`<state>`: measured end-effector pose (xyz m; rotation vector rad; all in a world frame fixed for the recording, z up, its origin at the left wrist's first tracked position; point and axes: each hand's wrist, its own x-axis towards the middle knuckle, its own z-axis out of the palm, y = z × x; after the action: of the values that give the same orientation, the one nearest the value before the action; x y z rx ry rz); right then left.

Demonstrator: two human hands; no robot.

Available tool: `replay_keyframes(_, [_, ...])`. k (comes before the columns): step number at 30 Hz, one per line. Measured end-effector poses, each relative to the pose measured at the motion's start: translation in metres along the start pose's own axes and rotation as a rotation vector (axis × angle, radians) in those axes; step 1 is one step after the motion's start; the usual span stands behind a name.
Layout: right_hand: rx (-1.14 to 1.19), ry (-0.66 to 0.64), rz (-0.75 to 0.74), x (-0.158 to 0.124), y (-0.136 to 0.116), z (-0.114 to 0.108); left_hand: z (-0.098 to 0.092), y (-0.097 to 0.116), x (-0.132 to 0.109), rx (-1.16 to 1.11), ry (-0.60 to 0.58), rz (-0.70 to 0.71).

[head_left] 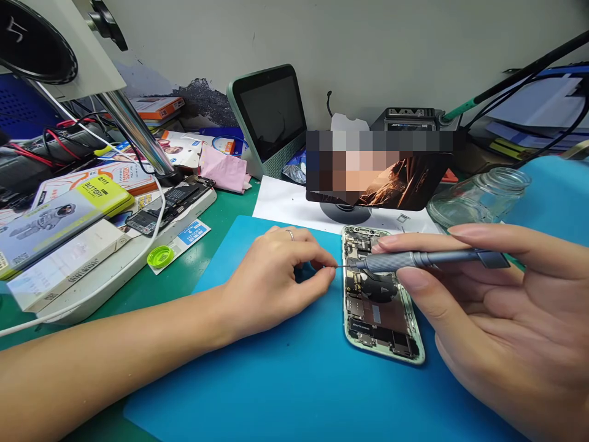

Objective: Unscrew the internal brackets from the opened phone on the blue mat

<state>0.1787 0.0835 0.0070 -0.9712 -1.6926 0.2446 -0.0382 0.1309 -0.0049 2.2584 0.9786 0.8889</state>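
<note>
A: Record the key relation first.
B: Opened phone (pixel 385 320) lies on the blue mat (pixel 257 376), between the hands. Its long axis runs near to far, the far end leaning slightly left. The screwdriver (pixel 391 263) crosses above it, roughly at right angles, bit aimed left.

A: Which hand is nearer the phone?
B: The right hand (pixel 515 307). Its thumb and forefinger overlap the phone's right side in this view; the height above it cannot be judged. The left hand (pixel 271 270) sits just off the left edge, about level with the phone's far half.

A: State of each grip?
B: Right: thumb and fingers closed along the screwdriver's barrel, which lies almost level. Left: thumb and fingertips pinched about the tip of the thin bit. Whether some tiny part is held there too is too small to tell.

A: Materials and shapes?
B: Screwdriver: grey, metallic-looking, slender, ribbed near the bit, with a flat-sided cap at the right end. Phone: pale green frame, rounded corners, interior exposed; dark boards, small silvery plates and a rounded black piece (pixel 380 290) near the middle. Mat: smooth, matte, one colour. A plain ring (pixel 289 234) circles a left-hand finger.

A: Surroundings?
B: Far right, a clear glass jar (pixel 483 193); beyond the phone, white paper (pixel 285 201); at left, a round, bright green, ridged cap (pixel 161 256).
</note>
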Motion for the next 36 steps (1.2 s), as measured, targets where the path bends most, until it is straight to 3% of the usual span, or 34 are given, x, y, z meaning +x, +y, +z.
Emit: replay_keyframes(36, [0.011, 0.013, -0.012, 0.0025, -0.0036, 0.0021, -0.0017, 0.0015, 0.0004, -0.024, -0.03, -0.014])
